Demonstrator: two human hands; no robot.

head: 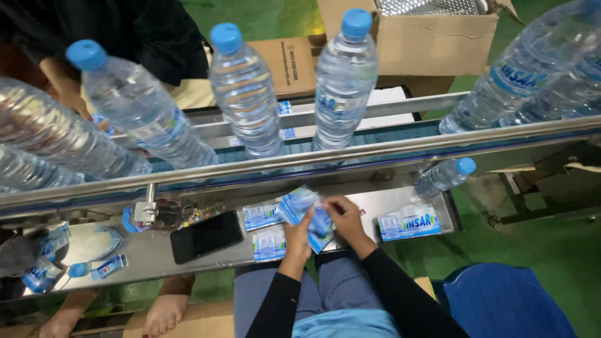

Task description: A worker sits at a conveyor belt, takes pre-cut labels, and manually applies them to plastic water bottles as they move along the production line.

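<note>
1. Seated worker at a steel shelf point(156, 253) set below a conveyor point(375, 141); view looks down over both forearms in black sleeves
2. Left hand point(299, 233) curled around a bundle of blue-and-white label sleeves point(299, 208), fingers closed on its lower part; the bundle sits just above the shelf, in front of the worker's lap
3. Right hand point(343, 216) pinched shut on the upper edge of the same bundle, thumb and fingertips together as if teasing one sleeve off the pack; whether a single sleeve is already free, cannot tell
4. Step in hand, as judged: separating one sleeve from the stack. Next move would call for a clean peel with the right fingers while the left keeps the rest steady, so two do not come away together
5. More label stacks point(266, 231) lie flat on the shelf just left of the hands, another stack point(408, 224) to the right
6. A dark phone point(205, 236) lies on the shelf further left; a small capped bottle point(446, 176) rests at the right end
7. Tall blue-capped water bottles point(245, 94) stand upright on the belt; a cardboard box point(432, 37) sits beyond
8. Another person's bare feet point(164, 313) show under the shelf at left
</note>
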